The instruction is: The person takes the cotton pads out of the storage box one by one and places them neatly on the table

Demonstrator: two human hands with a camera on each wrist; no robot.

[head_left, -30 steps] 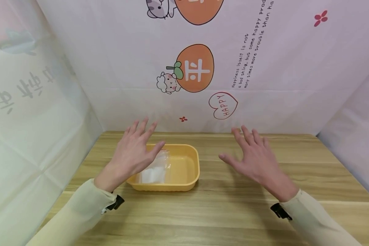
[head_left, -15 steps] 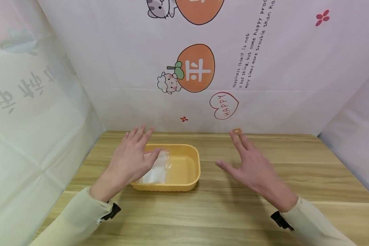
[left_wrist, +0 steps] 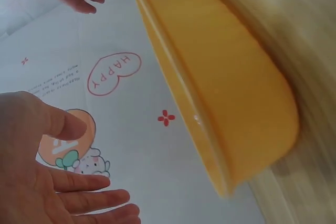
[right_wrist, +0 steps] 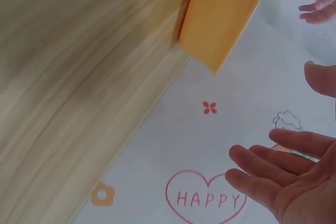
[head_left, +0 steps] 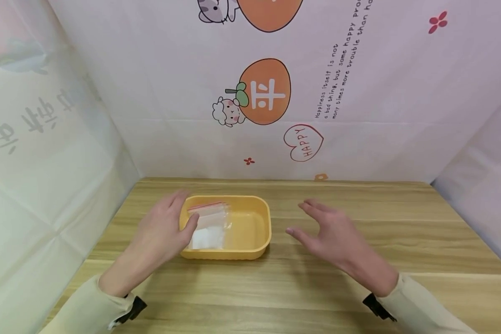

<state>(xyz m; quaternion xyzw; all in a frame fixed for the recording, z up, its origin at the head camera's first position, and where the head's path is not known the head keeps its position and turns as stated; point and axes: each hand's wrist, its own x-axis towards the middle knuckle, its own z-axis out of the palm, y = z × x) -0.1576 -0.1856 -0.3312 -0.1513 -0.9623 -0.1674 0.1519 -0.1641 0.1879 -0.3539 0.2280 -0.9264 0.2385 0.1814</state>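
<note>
Grips apart; left hand and right hand flank a yellow oblong plastic tub, lower centre. Inside: a clear red-striped bag.

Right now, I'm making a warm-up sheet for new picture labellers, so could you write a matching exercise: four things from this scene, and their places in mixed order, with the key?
Things:
1. plastic bag
2. yellow tray
3. left hand
4. right hand

Places:
A. right of the tray, apart from it, holding nothing
B. by the tray's left end, holding nothing
C. inside the tray
D. standing on the wood-grain table

Pairs: 1-C, 2-D, 3-B, 4-A
</note>
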